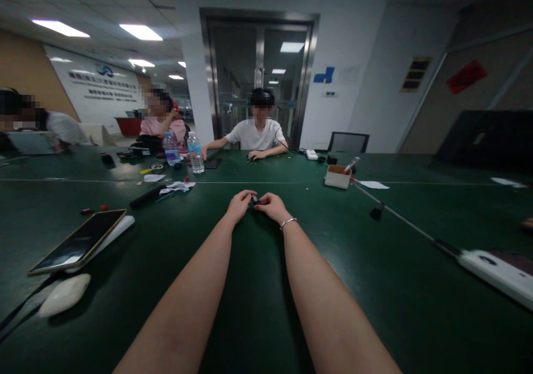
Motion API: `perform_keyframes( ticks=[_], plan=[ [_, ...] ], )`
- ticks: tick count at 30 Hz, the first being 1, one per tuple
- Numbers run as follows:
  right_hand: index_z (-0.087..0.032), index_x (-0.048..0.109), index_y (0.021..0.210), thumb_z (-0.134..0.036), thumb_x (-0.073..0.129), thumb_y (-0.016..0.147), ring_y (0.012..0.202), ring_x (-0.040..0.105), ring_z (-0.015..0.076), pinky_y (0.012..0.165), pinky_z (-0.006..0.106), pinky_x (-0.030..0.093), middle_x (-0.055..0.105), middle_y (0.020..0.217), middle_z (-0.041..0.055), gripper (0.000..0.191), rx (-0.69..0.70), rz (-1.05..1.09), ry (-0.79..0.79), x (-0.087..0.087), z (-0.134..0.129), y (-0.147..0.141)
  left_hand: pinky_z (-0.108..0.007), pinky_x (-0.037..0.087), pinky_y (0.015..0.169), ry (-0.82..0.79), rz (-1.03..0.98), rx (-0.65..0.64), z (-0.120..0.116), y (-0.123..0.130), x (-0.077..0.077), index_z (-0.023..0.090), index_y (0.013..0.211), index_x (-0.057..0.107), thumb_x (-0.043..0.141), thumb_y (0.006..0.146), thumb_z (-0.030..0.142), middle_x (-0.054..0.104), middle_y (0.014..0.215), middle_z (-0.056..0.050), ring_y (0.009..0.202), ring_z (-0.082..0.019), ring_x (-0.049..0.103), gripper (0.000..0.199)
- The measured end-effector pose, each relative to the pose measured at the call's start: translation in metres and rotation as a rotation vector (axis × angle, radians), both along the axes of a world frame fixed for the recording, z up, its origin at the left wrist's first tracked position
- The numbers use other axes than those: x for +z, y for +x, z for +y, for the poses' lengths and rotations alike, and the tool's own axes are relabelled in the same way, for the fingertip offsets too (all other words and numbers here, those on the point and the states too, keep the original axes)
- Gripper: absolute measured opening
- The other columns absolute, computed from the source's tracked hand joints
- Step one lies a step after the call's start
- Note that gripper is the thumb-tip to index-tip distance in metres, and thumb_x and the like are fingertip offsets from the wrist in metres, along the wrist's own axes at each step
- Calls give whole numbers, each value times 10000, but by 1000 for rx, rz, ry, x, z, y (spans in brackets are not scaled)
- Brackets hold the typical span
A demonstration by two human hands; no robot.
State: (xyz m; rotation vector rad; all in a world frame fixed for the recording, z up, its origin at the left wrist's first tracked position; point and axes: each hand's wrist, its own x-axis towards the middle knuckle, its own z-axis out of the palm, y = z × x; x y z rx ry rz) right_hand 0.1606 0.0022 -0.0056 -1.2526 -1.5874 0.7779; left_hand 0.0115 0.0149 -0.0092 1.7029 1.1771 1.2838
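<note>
Both my arms reach forward over the dark green table [353, 302]. Between my fingertips is a small black object [255, 200], too small to name. My left hand [240, 205] is closed, its thumb and fingers pinching the object from the left. From the right, my right hand [271, 206] pinches the same object, fingers curled together. A silver bracelet [288, 223] circles my right wrist. The hands are close together, low over the tabletop near its middle.
A phone [83, 239] on a white stand and a white mouse-like object [65, 295] lie left. Water bottles [195, 153] stand beyond. To the right are a small box [337, 177], a thin rod [400, 218] and a power strip [499, 274]. A person [259, 132] sits opposite.
</note>
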Motion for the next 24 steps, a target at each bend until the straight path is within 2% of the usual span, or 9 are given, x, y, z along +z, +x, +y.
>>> perform_keyframes(
  ticks=[3,5,11,18,24],
  plan=[
    [-165,555,662,-211,751,512,611,532,104,594,238,411,577,649,-37,252,-4,1,4,-2,2,1,-258,488,698,12,-18,-32,-2,0,1,176,978,652,484,799,207,666,1027,-74,901,-164,612,247],
    [-165,553,657,-204,750,511,610,531,104,597,239,412,577,648,-35,248,3,10,0,-2,3,1,-273,490,738,46,-13,-39,-2,0,1,182,996,648,505,783,187,672,993,-72,895,-162,616,256],
    [-160,564,666,-192,748,526,619,537,105,611,242,421,583,661,-29,233,7,-5,-4,3,-2,0,-285,488,726,75,8,-9,2,-1,-3,176,945,653,597,744,290,668,831,-53,776,-154,614,238],
    [-158,560,670,-194,747,531,621,534,104,613,242,423,576,662,-28,236,8,-3,-3,4,-4,-1,-300,489,750,45,11,57,4,-1,-5,170,890,647,623,730,341,684,879,-73,817,-169,625,236],
    [-153,570,676,-200,749,522,620,539,106,612,242,422,586,663,-28,241,20,4,3,-1,2,0,-307,483,798,24,-39,-104,-3,0,2,166,1007,653,536,790,290,692,973,-82,904,-179,627,276]
  ],
)
